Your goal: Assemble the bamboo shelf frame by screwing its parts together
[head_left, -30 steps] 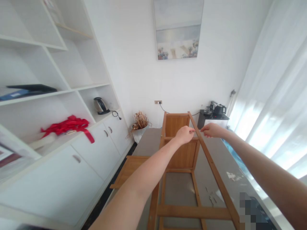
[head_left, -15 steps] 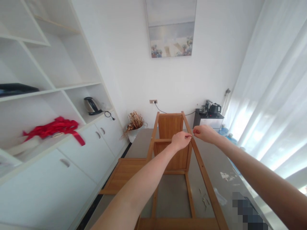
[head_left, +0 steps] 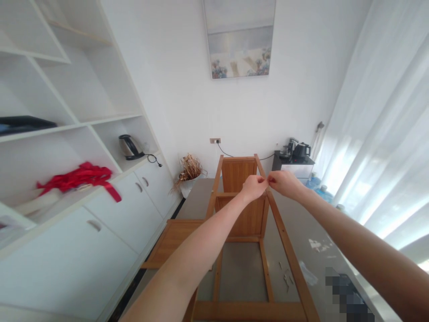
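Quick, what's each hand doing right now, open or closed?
Left hand: closed in a pinch at the wooden frame, on its right rail; anything pinched is too small to tell.
Right hand: closed in a pinch beside it, at the same rail.

Got white walls (head_left: 174, 80) all round, framed print (head_left: 238, 38) hung high on the far one, socket (head_left: 214, 140) below. Down the left, white open shelving (head_left: 83, 120) over cupboards (head_left: 134, 205), kettle (head_left: 129, 146) and red ribbon (head_left: 80, 176) parked on it. Sheer curtains (head_left: 385, 134) on the right, loads of daylight pouring through. Dried plant (head_left: 189, 167) in the corner, little stand (head_left: 295, 170) with coffee gear nearby.
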Motion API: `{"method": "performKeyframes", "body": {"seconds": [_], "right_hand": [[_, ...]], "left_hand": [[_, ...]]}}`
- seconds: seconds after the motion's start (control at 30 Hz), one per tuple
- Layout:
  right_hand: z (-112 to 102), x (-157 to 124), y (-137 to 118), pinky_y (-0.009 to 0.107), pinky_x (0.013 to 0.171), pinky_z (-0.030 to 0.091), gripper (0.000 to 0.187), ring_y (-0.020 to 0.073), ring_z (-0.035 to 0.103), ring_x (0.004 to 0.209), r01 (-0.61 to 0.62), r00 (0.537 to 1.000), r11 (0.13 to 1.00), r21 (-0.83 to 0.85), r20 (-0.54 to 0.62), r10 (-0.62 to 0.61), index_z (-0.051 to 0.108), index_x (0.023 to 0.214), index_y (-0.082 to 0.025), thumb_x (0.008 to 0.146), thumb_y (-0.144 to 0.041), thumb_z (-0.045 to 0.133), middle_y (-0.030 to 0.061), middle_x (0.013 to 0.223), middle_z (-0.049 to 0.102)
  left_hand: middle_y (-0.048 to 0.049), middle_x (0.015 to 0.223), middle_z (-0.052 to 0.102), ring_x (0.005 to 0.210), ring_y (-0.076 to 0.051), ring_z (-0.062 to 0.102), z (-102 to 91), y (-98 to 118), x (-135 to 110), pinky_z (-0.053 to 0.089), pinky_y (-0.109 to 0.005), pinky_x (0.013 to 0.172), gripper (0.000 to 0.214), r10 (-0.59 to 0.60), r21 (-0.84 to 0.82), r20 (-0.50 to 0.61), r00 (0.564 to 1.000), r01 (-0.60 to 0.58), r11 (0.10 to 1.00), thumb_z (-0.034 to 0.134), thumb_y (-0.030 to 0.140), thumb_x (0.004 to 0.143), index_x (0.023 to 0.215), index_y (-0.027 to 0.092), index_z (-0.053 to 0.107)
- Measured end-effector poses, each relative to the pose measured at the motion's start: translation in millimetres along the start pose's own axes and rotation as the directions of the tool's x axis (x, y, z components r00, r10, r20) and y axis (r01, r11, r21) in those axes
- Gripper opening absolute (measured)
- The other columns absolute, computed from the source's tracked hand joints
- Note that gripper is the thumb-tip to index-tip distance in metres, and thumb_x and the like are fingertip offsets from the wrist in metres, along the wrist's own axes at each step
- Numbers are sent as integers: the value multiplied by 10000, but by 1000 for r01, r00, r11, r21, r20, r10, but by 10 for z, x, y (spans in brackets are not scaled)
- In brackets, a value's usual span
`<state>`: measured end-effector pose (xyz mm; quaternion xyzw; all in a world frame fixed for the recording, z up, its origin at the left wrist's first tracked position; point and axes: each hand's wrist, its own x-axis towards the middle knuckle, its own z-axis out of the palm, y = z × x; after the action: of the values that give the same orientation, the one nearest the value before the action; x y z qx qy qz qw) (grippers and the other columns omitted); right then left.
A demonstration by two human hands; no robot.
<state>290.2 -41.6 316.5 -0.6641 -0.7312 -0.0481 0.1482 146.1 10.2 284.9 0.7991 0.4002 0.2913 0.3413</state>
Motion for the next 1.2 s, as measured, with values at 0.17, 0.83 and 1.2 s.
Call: {"method": "performKeyframes", "body": {"seconds": [0.17, 0.83, 1.2], "right_hand": [[-104, -52, 72, 208, 552, 441, 208, 128, 600, 610, -198, 972, 882, 427, 201, 121, 669, 799, -168, 777, -308, 516, 28, 686, 683], [53, -90, 114, 245, 516, 238, 244, 160, 583, 763, 182, 977, 961, -208, 148, -153, 644, 859, -260, 873, -325, 408, 2, 869, 669], [15, -73, 72, 250, 524, 245, 268, 173, 588, 783, 214, 969, 945, -249, 180, -172, 641, 856, -234, 893, -315, 387, 27, 884, 665]], "left_hand": [[-50, 787, 674, 774, -181, 600, -23, 19, 8, 467, -300, 724, 268, 95, 19, 4, 995, -95, 995, 504, 348, 808, 811, 163, 697], [-1, 1078, 667, 1015, -216, 592, 109, -243, -76, 471, -367, 858, 341, 60, 378, 139, 989, -109, 919, 439, 372, 852, 1141, 305, 607], [-14, 1070, 669, 1013, -225, 591, 102, -240, -67, 463, -372, 865, 332, 55, 348, 141, 988, -102, 932, 471, 363, 841, 1133, 300, 616]]}}
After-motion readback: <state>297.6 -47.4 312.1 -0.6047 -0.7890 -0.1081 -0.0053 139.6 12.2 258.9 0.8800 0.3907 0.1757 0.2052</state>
